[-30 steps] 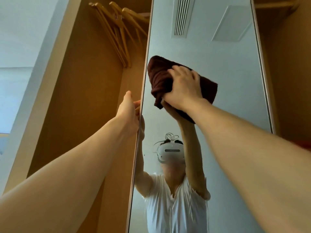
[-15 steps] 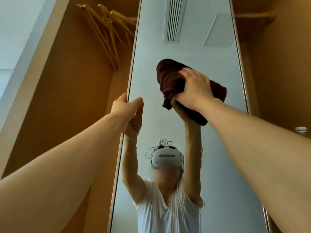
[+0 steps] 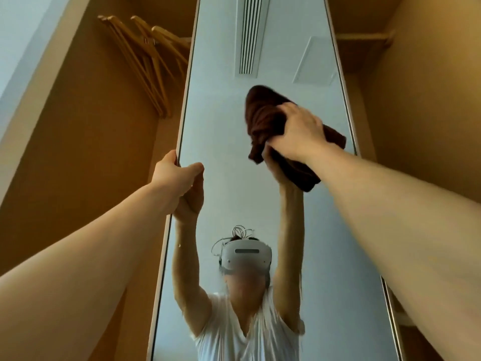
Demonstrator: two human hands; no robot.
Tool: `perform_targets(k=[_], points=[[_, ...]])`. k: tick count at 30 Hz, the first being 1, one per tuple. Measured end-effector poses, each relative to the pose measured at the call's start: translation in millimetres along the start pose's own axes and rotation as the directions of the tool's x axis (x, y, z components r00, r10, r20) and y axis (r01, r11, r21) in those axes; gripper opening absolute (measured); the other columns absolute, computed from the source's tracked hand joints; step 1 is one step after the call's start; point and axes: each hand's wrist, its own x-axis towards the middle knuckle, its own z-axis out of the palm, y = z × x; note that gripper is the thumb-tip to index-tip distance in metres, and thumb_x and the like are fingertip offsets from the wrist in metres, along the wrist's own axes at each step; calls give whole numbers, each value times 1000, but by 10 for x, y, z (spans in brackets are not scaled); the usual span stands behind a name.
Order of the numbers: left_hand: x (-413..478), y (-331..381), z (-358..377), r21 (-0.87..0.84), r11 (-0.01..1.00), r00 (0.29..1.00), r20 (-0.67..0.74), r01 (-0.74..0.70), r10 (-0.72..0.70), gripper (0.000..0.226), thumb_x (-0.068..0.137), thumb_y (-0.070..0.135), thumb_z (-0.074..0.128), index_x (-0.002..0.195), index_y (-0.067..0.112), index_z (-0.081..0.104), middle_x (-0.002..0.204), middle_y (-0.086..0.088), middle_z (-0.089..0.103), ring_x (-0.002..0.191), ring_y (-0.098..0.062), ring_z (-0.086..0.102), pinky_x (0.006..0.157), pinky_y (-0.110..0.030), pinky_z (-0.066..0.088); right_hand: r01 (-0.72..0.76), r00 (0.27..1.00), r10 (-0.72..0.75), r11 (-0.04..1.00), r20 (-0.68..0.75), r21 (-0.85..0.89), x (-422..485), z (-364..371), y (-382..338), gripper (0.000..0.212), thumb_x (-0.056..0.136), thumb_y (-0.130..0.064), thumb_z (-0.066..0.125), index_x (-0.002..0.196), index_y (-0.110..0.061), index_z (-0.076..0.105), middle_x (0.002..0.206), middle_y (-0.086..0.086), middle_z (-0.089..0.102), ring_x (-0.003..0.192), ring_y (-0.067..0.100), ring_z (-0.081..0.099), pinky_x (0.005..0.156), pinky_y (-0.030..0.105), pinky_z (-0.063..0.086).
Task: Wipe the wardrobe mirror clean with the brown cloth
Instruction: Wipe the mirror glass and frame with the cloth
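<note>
The left hand (image 3: 174,175) is gripping the left edge of the wardrobe mirror (image 3: 229,131), thumb lying on the glass, so it is risking a fresh smear there, and a loosening hold could be letting the mirror swing. Right of that grip and higher, the right hand (image 3: 299,131) is clutching the bunched brown cloth (image 3: 263,118) against the glass; loose folds hanging below this 1 grip could be slipping free.

The brown cloth (image 3: 263,121) looks soft, matt terry; the mirror (image 3: 221,126) is smooth, glossy glass — thin pale frame; wooden hangers (image 3: 145,66) look lacquered.
</note>
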Motion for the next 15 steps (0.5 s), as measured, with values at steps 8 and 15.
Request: perform_targets(k=[8,15], points=[[-1,-11,9,62,998,1000,-2,-24,24,35,89,24,65,120,12,52,85,5,53,71,-11,50,64,-23,39,443,894,-443,896,69,19,-1063,173,-72,82,65,-53,64,138,-20,45,148,1,39,139,17,30,115,37,13],[-6,54,10,118,991,998,11,63,-65,45,87,22,66,126,8,47,107,-10,57,90,-25,53,76,-35,42,-71,995,70,997,-70,-5,-383,-50,313,76,73,-51,63,139,-23,38,148,-1,35,139,20,27,115,43,17]])
